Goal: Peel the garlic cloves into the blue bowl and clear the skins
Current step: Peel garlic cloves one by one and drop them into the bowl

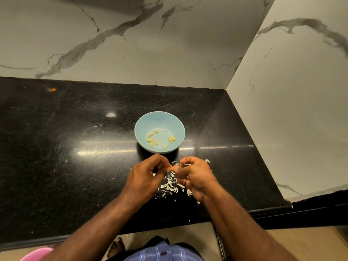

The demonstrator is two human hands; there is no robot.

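Pinching a garlic clove [174,168] between both hands, just at 6 o'clock of the blue bowl [139,127]. Left hand [145,176] has fingers curled, tips nipping the clove's left end; right hand [195,176] likewise curled on its right end, so the long axis seems to run 9-to-3, partly hidden. Bowl smooth, round, with yellowish peeled cloves [153,139] inside. Papery white skins [169,185] litter the glossy black speckled surface [66,147] under the hands.

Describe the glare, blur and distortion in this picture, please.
Head view: bright streaks of glare cross the black countertop beside the blue bowl; the wide lens bends the counter edge; both hands, left hand and right hand, look slightly soft from motion.
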